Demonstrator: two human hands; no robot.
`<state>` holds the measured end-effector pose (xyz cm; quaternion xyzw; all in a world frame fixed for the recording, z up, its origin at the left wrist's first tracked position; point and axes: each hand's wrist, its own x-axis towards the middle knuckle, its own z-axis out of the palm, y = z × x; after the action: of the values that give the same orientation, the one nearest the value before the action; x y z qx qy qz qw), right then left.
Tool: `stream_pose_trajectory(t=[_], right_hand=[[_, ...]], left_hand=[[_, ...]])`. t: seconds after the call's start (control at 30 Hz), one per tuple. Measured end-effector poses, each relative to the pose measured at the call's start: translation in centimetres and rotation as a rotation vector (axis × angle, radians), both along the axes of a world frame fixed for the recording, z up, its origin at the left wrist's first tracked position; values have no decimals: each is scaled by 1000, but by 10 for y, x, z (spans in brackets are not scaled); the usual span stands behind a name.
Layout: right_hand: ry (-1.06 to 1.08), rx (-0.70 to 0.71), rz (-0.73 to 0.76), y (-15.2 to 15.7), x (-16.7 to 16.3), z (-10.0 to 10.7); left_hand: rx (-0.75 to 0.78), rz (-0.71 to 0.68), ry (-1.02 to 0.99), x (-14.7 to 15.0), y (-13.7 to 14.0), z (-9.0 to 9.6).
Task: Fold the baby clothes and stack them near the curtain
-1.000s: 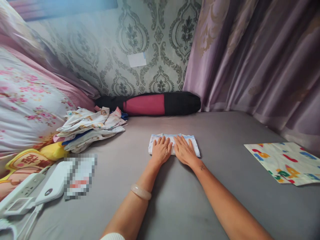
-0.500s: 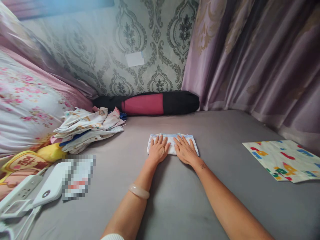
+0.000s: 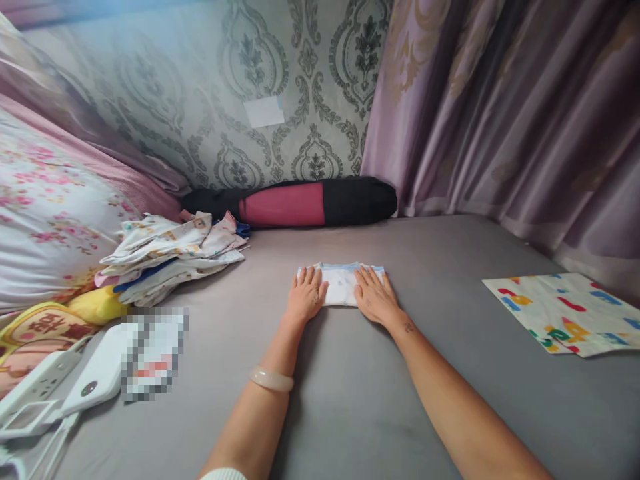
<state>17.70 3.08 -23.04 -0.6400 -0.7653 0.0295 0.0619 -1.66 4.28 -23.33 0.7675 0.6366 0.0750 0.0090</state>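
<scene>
The left hand (image 3: 306, 295) and right hand (image 3: 375, 297) lie flat and open, gripping nothing, on both ends of the folded white cloth (image 3: 341, 287) on the grey sheet (image 3: 360, 400), maybe to press it smooth, with the clothes pile (image 3: 170, 243) well apart.

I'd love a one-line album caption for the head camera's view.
Left hand and right hand lie flat on a folded white cloth on a grey sheet.

In front of you: folded wht cloth (image 3: 340, 288), pale-blue trim along far edge, small faint print. Flat, approx. rect., long side L–R. Sits on gry bed (image 3: 355, 400), short of your far edge, L of far R corner.
</scene>
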Motion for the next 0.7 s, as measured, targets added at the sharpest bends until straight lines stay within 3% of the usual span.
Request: stream_pose_trajectory(t=[0.13,0.27,0.43,0.7], right_hand=[[-11,68,-84,2,10,0],[-24,50,-157,5,20,-6],[-14,38,-155,6,22,-10],[-8,44,-163,3,19,1]], left_hand=[[26,5,-13,-12,0,6],[-75,43,-71,-23,4,5],[-134,39,-96,-26,7,-2],[-69,52,-35,-24,6,2]])
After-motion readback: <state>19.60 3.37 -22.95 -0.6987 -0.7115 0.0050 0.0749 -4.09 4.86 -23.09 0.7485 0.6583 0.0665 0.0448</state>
